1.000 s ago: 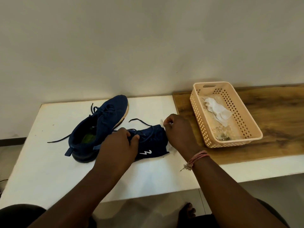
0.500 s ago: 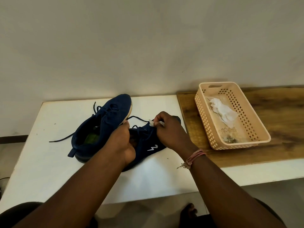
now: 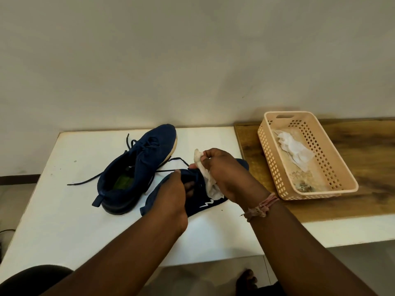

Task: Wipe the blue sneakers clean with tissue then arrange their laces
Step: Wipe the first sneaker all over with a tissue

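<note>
Near shoe [image 3: 192, 199] lying on its side on the white table [image 3: 64, 210], held up at the collar by the left hand [image 3: 171, 193], fingers curled round the rim. Tissue [image 3: 210, 182] pinched in the right hand [image 3: 224, 174], draped over the upper near the laces [image 3: 171, 167]. Best wiped in short strokes, with a firm hold on the collar (soft fabric likely to buckle). Second shoe [image 3: 136, 167] upright just beside, laces loose. Basket [image 3: 303, 154] with a used tissue [image 3: 295, 148] well apart on the wooden board [image 3: 363, 178].
</note>
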